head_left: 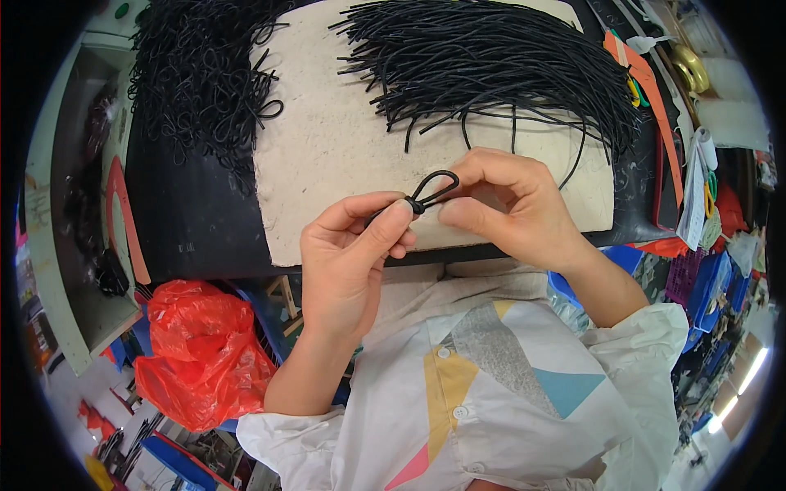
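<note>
Two half-curled hands, left pinching black cord

You are in a small workshop for making cord goods by hand. Evidence: your black-topped workbench carries a beige board, a thick bundle of cut black cords and a heap of looped black cords; you work a knotted black cord loop. Scissors, a gold roll, crowded blue bins and lit tube lamps support the finding.
</note>
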The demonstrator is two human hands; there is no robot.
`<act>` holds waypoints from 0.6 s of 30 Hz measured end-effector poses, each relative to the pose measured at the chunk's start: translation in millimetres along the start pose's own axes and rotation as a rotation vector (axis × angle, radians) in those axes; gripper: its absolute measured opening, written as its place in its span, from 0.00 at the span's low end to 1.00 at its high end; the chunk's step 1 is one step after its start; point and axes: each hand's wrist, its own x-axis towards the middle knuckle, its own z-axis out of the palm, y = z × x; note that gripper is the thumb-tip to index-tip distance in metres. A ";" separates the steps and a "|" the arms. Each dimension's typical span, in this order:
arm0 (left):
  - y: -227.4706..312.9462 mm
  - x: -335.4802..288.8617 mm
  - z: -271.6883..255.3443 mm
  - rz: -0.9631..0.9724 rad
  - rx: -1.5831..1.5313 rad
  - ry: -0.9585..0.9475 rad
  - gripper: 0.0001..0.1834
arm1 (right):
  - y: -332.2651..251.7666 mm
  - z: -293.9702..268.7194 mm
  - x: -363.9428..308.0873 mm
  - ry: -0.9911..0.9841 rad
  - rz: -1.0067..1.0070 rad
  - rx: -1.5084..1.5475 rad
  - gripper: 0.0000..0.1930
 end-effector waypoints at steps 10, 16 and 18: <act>0.0 -4.5 1.1 0.064 0.187 -0.037 0.11 | 6.9 5.0 5.7 0.032 -0.310 -0.216 0.09; 3.1 -2.7 -0.9 -0.252 -0.168 -0.015 0.11 | 4.8 4.9 7.0 0.021 -0.340 -0.235 0.06; 1.4 -3.4 -1.5 -0.237 -0.135 0.002 0.11 | 5.3 6.3 6.3 0.035 -0.285 -0.196 0.06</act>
